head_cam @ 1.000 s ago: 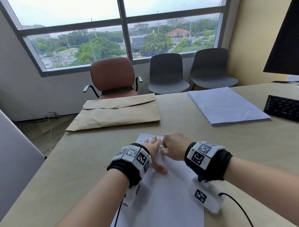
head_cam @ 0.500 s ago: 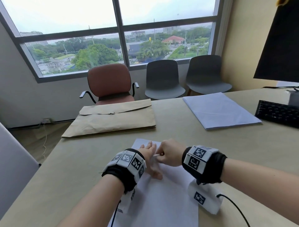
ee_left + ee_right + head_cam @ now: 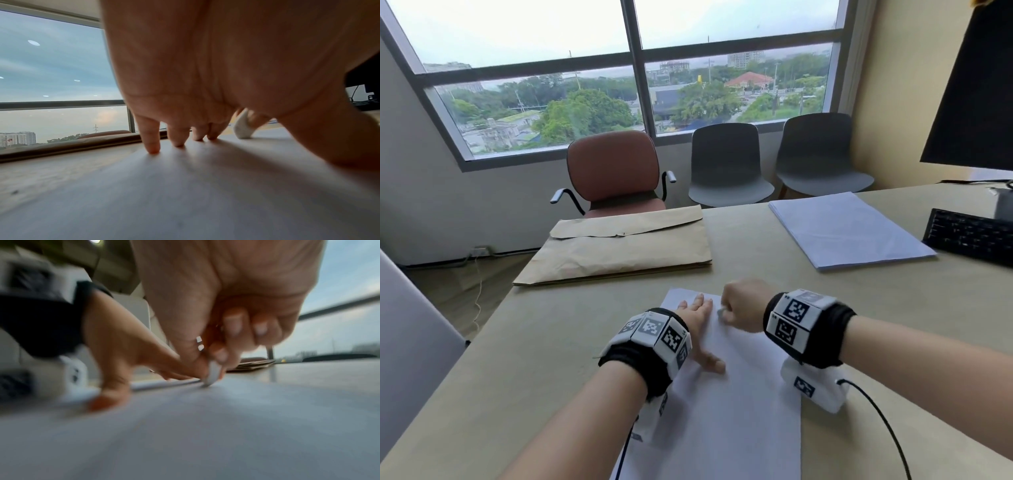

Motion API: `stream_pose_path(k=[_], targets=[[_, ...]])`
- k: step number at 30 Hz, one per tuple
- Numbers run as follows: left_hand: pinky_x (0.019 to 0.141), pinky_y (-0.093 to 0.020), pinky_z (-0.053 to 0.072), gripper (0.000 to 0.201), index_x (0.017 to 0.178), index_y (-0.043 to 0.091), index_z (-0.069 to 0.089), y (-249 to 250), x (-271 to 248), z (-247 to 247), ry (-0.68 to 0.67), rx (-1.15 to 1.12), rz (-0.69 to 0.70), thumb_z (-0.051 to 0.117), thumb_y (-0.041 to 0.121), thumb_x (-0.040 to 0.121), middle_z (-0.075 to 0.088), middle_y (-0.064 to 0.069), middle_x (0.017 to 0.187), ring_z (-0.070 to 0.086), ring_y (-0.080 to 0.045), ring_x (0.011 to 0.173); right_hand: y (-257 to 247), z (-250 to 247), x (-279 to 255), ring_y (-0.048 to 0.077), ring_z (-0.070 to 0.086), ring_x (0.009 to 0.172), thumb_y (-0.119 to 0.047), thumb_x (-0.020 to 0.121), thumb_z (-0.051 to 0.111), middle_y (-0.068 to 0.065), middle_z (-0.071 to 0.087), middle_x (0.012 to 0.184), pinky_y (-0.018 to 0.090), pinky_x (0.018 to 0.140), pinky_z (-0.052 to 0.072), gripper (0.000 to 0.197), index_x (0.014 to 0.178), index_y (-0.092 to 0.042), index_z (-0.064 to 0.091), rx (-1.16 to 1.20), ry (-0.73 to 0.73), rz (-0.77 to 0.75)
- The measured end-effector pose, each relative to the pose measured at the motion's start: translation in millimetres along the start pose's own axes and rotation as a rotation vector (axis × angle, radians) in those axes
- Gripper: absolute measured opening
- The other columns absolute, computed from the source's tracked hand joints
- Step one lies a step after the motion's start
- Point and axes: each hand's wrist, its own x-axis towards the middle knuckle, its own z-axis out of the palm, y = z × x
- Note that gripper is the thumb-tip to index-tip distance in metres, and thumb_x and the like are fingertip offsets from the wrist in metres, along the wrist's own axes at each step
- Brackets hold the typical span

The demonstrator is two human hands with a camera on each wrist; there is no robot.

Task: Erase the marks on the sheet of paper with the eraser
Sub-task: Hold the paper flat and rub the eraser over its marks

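While I am pinching the eraser (image 3: 212, 374) in my right hand (image 3: 743, 305) against the sheet of paper (image 3: 722, 411) on the desk (image 3: 551, 342), my left hand (image 3: 697, 317) is lying flat, pinning it; hard rubbing near the far edge is risking a crumple or tear.

White eraser (image 3: 213, 373) tip touches the flat white sheet (image 3: 726, 414) near its far edge.

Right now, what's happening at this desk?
A person is erasing on a white sheet of paper lying on the desk. The left hand presses flat on the sheet, fingers spread, holding it in place. The right hand pinches a small white eraser with its tip on the paper near the far edge. Any marks are too faint to make out. A brown envelope lies beyond.
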Motion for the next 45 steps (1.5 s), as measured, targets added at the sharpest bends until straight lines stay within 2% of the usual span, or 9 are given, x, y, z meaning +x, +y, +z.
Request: stream_pose_path(k=[4, 8, 13, 15, 20, 24, 32, 38, 45], targets=[[0.118, -0.040, 0.007, 0.117, 0.151, 0.014, -0.013, 1.5, -1.0, 0.1, 0.008, 0.010, 0.002, 0.069, 0.052, 0.076, -0.015, -0.003, 0.159, -0.007, -0.026, 0.147, -6.5, 4.6, -0.9, 0.031, 0.053, 0.083, -0.020, 0.089, 0.048, 0.020, 0.062, 0.092, 0.027, 0.069, 0.033, 0.022, 0.074, -0.005, 0.057, 0.049, 0.034, -0.039], [0.118, -0.041, 0.007, 0.116, 0.150, 0.016, -0.013, 2.1, 1.6, 2.3, -0.005, 0.010, -0.003, 0.069, 0.051, 0.077, -0.015, -0.005, 0.159, -0.008, -0.029, 0.147, -8.6, 13.0, -13.4, 0.023, 0.041, 0.059, -0.016, 0.084, 0.052, 0.000, 0.048, 0.045, 0.026, 0.055, 0.030, 0.030, 0.054, -0.012, 0.055, 0.132, -0.051, -0.153], [0.120, -0.042, 0.007, 0.116, 0.150, 0.014, -0.014, 0.4, -1.8, 0.8, -0.002, 0.010, -0.007, 0.068, 0.053, 0.077, -0.015, -0.001, 0.159, -0.007, -0.023, 0.147, 7.9, 3.5, 8.7, 0.023, 0.043, 0.074, -0.023, 0.087, 0.051, 0.004, 0.048, 0.068, 0.024, 0.057, 0.030, 0.027, 0.068, -0.008, 0.062, 0.099, 0.052, 0.013], [0.120, -0.042, 0.007, 0.115, 0.151, 0.015, -0.013, 1.5, -2.0, 0.7, 0.000, 0.009, -0.005, 0.068, 0.052, 0.077, -0.015, -0.001, 0.159, -0.007, -0.024, 0.147, 0.5, 6.0, 5.6, 0.023, 0.042, 0.073, -0.022, 0.088, 0.051, 0.006, 0.046, 0.068, 0.024, 0.060, 0.031, 0.034, 0.055, -0.013, 0.047, 0.045, 0.028, -0.032], [0.118, -0.042, 0.008, 0.116, 0.151, 0.016, -0.013, 2.4, 1.1, 2.8, -0.005, 0.013, 0.001, 0.069, 0.051, 0.077, -0.014, -0.004, 0.159, -0.007, -0.028, 0.147, -5.5, 13.5, -13.5, 0.020, 0.040, 0.059, -0.018, 0.086, 0.053, -0.003, 0.041, 0.051, 0.026, 0.057, 0.030, 0.027, 0.060, -0.012, 0.060, 0.129, -0.095, -0.177], [0.120, -0.043, 0.007, 0.115, 0.150, 0.015, -0.014, 1.5, -3.1, 0.0, -0.010, 0.014, -0.004, 0.067, 0.053, 0.078, -0.015, -0.001, 0.159, -0.008, -0.024, 0.147, 5.5, 1.9, 4.3, 0.024, 0.048, 0.068, -0.021, 0.087, 0.050, 0.010, 0.054, 0.069, 0.025, 0.060, 0.033, 0.027, 0.081, -0.003, 0.069, 0.064, 0.006, -0.074], [0.118, -0.041, 0.007, 0.114, 0.151, 0.015, -0.013, 2.3, -3.2, 0.9, -0.003, 0.012, 0.003, 0.068, 0.051, 0.078, -0.015, -0.002, 0.159, -0.007, -0.026, 0.147, -4.5, 6.6, -6.4, 0.018, 0.035, 0.051, -0.016, 0.085, 0.052, -0.002, 0.036, 0.048, 0.026, 0.049, 0.029, 0.041, 0.047, -0.018, 0.037, 0.019, -0.109, -0.205], [0.120, -0.045, 0.006, 0.116, 0.150, 0.018, -0.015, -0.7, -2.8, 1.1, -0.012, 0.005, -0.004, 0.067, 0.054, 0.076, -0.015, 0.002, 0.159, -0.009, -0.023, 0.147, 11.7, -4.5, 18.3, 0.024, 0.040, 0.057, -0.020, 0.082, 0.052, 0.003, 0.039, 0.049, 0.025, 0.050, 0.032, 0.039, 0.045, -0.014, 0.040, -0.031, -0.004, -0.098], [0.119, -0.047, 0.010, 0.116, 0.150, 0.016, -0.014, 0.2, -1.2, 1.6, -0.002, 0.026, 0.004, 0.067, 0.054, 0.077, -0.014, -0.001, 0.159, -0.006, -0.026, 0.147, 7.7, 7.1, 2.1, 0.016, 0.036, 0.048, -0.020, 0.083, 0.055, 0.004, 0.040, 0.048, 0.024, 0.051, 0.033, 0.028, 0.063, 0.000, 0.058, 0.059, -0.072, -0.227]])
